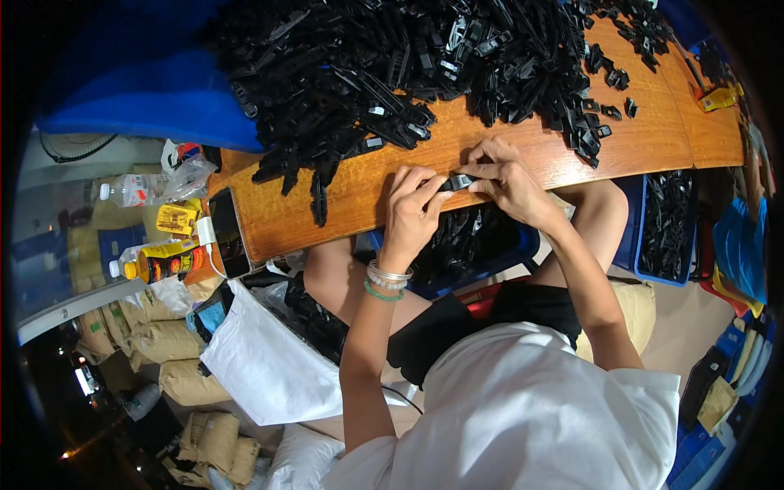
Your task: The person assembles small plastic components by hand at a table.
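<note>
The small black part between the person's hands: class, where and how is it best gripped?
Probably the black part is best pinched at its two ends, left hand from the left, right hand from the right: it is short and sits crosswise between them, its glossy middle exposed.

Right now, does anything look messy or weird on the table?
A bit: some black pieces lie scattered on the table, right of the big pile, so they look stray. Nothing looks clearly broken, but the part between the left hand and right hand is too small to check.
</note>
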Demonstrator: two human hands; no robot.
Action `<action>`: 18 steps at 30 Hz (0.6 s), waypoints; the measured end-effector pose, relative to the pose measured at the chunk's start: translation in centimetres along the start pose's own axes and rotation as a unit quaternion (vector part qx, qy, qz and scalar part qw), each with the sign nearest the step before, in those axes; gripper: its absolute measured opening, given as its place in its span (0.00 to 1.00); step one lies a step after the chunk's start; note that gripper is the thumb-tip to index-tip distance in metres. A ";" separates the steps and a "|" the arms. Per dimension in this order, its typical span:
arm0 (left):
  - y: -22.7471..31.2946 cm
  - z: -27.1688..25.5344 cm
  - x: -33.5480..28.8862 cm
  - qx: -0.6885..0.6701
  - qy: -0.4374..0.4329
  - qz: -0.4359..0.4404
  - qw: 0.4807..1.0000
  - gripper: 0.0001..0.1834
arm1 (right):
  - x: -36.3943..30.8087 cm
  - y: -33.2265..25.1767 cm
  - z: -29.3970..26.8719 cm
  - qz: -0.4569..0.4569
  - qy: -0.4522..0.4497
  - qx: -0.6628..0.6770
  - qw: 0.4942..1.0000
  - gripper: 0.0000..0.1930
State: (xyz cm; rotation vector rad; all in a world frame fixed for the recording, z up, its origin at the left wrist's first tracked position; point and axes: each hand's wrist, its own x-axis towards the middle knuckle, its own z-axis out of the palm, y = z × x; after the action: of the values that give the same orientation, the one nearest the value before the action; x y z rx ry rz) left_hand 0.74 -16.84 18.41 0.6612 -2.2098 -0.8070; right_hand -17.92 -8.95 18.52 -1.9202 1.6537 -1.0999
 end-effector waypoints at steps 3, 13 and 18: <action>-0.1 -0.4 -0.2 0.022 0.000 0.001 1.000 0.13 | 0.1 -0.9 0.4 0.000 0.014 -0.047 0.999 0.16; -4.2 -7.7 -5.7 0.355 0.226 -0.151 0.894 0.15 | -5.8 -0.4 -4.5 0.149 0.338 -0.172 0.913 0.14; -3.5 -5.7 -6.2 0.222 0.204 -0.235 0.924 0.13 | -7.2 4.9 -6.9 0.230 0.306 -0.207 0.900 0.19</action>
State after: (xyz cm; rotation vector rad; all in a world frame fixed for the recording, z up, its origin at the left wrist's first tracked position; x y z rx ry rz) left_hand 9.63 -17.22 16.63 1.4793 -1.8681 -0.3252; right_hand -26.36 -1.90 17.08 -1.3023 2.6985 -1.2961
